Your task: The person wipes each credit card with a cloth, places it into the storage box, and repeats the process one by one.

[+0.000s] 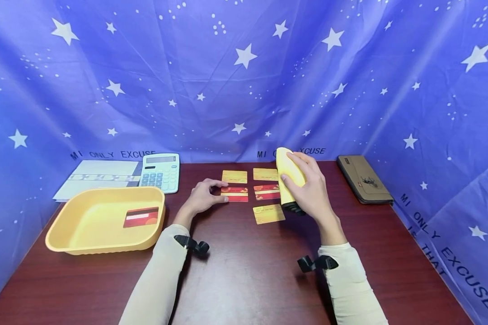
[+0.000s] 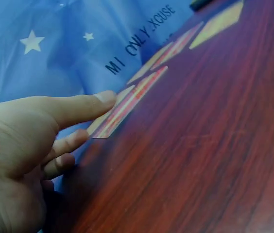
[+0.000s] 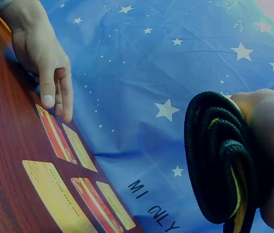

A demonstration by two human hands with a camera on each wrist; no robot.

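Observation:
My left hand [image 1: 202, 197] hovers low over the table, thumb and fingers spread, fingertips right at the left end of a red-and-gold card [image 1: 237, 197]. Behind that card lies a yellow card [image 1: 234, 176]. To the right is a column of a yellow card [image 1: 264, 173], a second red-and-gold card [image 1: 266, 192] and a nearer yellow card [image 1: 269, 215]. My right hand [image 1: 314, 196] grips a folded yellow cloth [image 1: 289, 174] upright, just right of this column. Dark rolled layers of the cloth [image 3: 219, 160] face the right wrist camera.
At the left stands a yellow plastic basin [image 1: 101, 247] with a red card [image 1: 140, 217] in it. A calculator [image 1: 161, 174] leans on a white-grey box [image 1: 95, 174] behind. A brown wallet [image 1: 365, 179] lies back right. Blue star-printed curtain [image 1: 244, 81] surrounds the table.

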